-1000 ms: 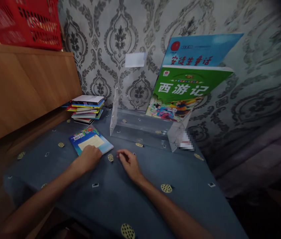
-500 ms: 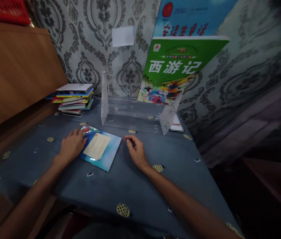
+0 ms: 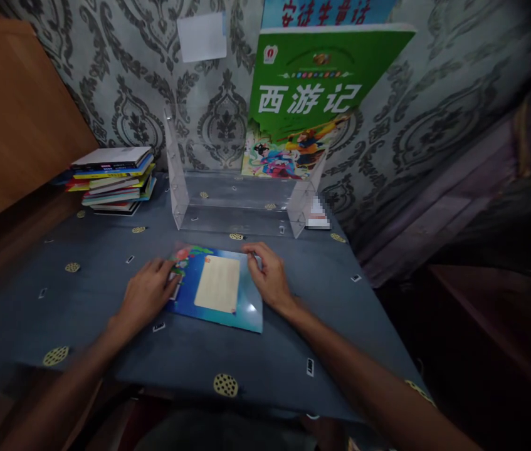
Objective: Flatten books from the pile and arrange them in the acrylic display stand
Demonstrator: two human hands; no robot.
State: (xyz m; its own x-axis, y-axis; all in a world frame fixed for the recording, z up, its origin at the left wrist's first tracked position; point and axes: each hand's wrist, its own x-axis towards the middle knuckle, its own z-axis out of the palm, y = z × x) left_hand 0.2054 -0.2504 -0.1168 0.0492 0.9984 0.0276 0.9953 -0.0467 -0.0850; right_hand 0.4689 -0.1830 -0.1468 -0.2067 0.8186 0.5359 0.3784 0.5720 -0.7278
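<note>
A thin blue picture book (image 3: 245, 294) with a cream text panel lies flat on the cloth, its glossy surface catching light. My left hand (image 3: 145, 291) is at its left edge, thumb resting over the cover and fingers bent along the side. At the upper right corner, my right hand (image 3: 269, 275) has its thumb and curved forefinger against the book. What the undersides of the fingers touch is hidden. Just beyond the hands stands a clear acrylic book rack (image 3: 237, 216), with a green book (image 3: 312, 75) upright at its right part and a blue book (image 3: 326, 12) behind that.
A stack of books (image 3: 115, 181) sits at the back left beside a wooden panel (image 3: 15, 119). The table has a dark grey-blue patterned cloth (image 3: 105, 300). A white card (image 3: 202, 37) is on the patterned wall. Near the rack's right foot is a small blurred-out white object (image 3: 316, 216).
The book has turned and shifted to the right, with my left hand following. My right hand now touches the book's corner, where before there was a gap. The camera view has shifted too.
</note>
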